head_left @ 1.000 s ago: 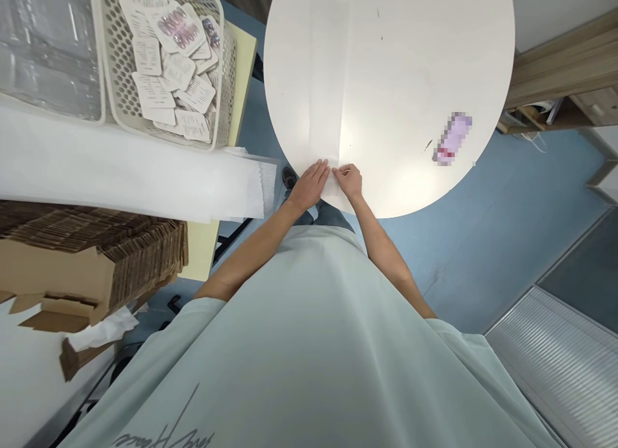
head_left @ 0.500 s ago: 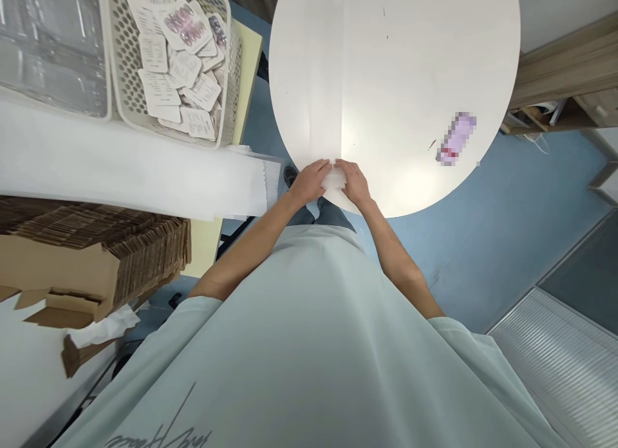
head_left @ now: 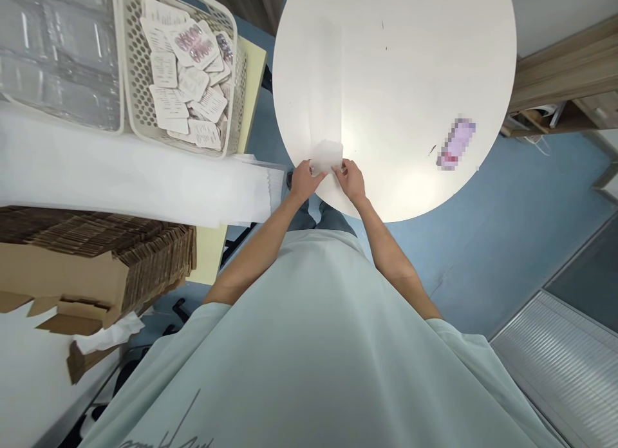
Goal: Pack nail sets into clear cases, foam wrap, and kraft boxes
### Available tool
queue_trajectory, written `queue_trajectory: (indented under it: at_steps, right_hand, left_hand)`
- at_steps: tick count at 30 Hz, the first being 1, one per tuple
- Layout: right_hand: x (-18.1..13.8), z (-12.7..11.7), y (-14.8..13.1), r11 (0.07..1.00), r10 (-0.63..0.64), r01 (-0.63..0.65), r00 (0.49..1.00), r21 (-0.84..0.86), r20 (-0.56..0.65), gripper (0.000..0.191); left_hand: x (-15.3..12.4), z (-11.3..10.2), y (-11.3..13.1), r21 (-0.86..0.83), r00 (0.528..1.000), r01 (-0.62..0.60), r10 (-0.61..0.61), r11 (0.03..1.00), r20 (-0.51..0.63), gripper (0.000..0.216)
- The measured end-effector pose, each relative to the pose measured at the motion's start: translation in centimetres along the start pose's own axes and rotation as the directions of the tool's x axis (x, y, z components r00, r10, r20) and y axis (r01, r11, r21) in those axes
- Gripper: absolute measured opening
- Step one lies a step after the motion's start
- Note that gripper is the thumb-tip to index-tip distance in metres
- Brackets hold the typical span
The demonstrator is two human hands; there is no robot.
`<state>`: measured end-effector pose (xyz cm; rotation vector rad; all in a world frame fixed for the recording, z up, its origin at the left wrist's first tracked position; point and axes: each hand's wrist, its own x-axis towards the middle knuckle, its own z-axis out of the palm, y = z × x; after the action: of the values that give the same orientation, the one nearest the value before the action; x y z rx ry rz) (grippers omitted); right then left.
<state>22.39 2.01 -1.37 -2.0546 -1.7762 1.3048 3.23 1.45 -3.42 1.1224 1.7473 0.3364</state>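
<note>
A long, thin, translucent white packing sheet [head_left: 326, 94] lies on the round white table [head_left: 415, 68], running away from me. Its near end is folded over into a squarish white flap between my hands. My left hand [head_left: 304, 181] pinches the left edge of that folded end, near the table's rim. On the other side my right hand [head_left: 352, 181] has its fingers closed on the near right corner. Whether anything lies inside the fold cannot be made out.
A purple, pixelated item [head_left: 456, 144] lies on the table's right side. On the left are a perforated basket [head_left: 230, 129] of printed cards and pink-patterned packs, clear plastic trays [head_left: 80, 36], a stack of white sheets [head_left: 193, 190] and flattened cardboard boxes [head_left: 159, 261].
The folded end of the sheet has opened out into a larger flap, farther up the table. My hands have moved slightly apart, with fingers now at its near edge. The view has shifted slightly.
</note>
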Motion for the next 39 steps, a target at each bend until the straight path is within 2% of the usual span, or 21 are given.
queue_trajectory:
  at_steps: [2,6,13,16,19,20,22,25,28,32,39]
  right_hand:
    - [0.2,0.3,-0.4,0.999,0.038,-0.038,0.999,-0.019,-0.029,0.043]
    - [0.6,1.1,-1.1,0.991,0.107,-0.113,0.991,-0.072,-0.075,0.044]
    - [1.7,1.9,-2.4,0.965,0.221,-0.242,0.958,-0.106,-0.182,0.033]
    - [2.0,1.9,-2.7,0.968,0.143,-0.183,0.965,-0.174,-0.218,0.031]
    - [2.3,1.9,-2.7,0.966,-0.032,-0.014,0.985,-0.258,-0.172,0.035]
    - [2.4,1.9,-2.5,0.961,-0.086,0.047,0.988,-0.274,-0.132,0.039]
    - [2.6,1.7,-2.0,0.947,-0.168,0.147,0.985,-0.286,-0.049,0.047]
    - [2.7,1.2,-0.9,0.931,-0.235,0.239,0.971,-0.275,0.045,0.051]
    - [2.5,0.5,0.2,0.917,-0.284,0.308,0.950,-0.253,0.126,0.057]
    - [1.9,0.4,1.3,0.906,-0.298,0.338,0.937,-0.256,0.184,0.068]
    - [-1.6,1.1,2.8,0.884,-0.357,0.411,0.901,-0.222,0.247,0.064]
  left_hand:
    - [0.6,0.1,-0.2,-0.001,1.000,0.015,-0.015,1.000,-0.013,0.020]
    - [1.8,0.4,-0.5,-0.022,0.998,0.011,-0.012,1.000,-0.056,0.037]
    - [2.2,0.9,0.8,-0.006,0.992,0.081,-0.081,0.997,-0.101,0.041]
    - [2.1,1.1,1.1,0.027,0.983,0.098,-0.092,0.995,-0.161,0.027]
    - [2.3,1.3,0.9,0.106,0.969,-0.015,0.041,0.994,-0.245,0.023]
    - [2.4,1.3,0.8,0.141,0.966,-0.092,0.122,0.986,-0.226,0.021]
    - [2.7,1.3,0.7,0.191,0.949,-0.268,0.293,0.944,-0.117,0.016]
    - [3.2,1.2,0.6,0.211,0.892,-0.451,0.448,0.867,0.066,0.039]
    - [3.5,0.8,0.3,0.243,0.873,-0.487,0.463,0.839,0.154,0.055]
    - [3.2,0.1,-0.2,0.285,0.864,-0.501,0.457,0.817,0.210,0.056]
    - [-0.5,-0.8,-1.1,0.241,0.857,-0.501,0.438,0.831,0.273,0.061]
